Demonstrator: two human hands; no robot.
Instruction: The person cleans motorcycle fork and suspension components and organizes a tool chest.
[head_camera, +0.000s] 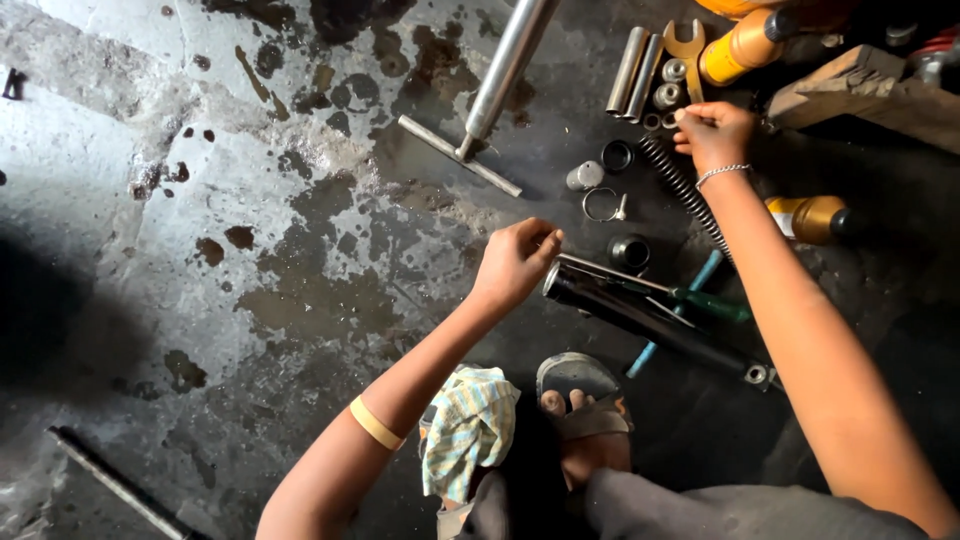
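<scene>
My left hand (515, 262) hovers at the open mouth of the black tube (650, 320), fingers pinched together on something too small for me to make out; the tube lies slanted on the floor in front of my foot, with a green-handled screwdriver (690, 297) resting along it; my right hand (712, 132) reaches far out to the small metal rings (668, 95), fingertips closed narrow among them, though whether I have 1 in my grip I cannot tell; the risk I judge is plain: the tube is round and nothing braces it, so a nudge from my wrist could roll it and tip the screwdriver off; a ring fumbled here could skip away and vanish into the dark stains; my forearm passes right above the long spring (685, 190) and could drag it. The floor (200, 200) is rough concrete, grey, blotched with oil and wet-looking patches, likely slippery; a chrome tube (505, 65), 2 short steel cylinders (635, 72), a spanner (685, 45) and a checked rag (468, 425) lie around me; the edges fall into shadow.
</scene>
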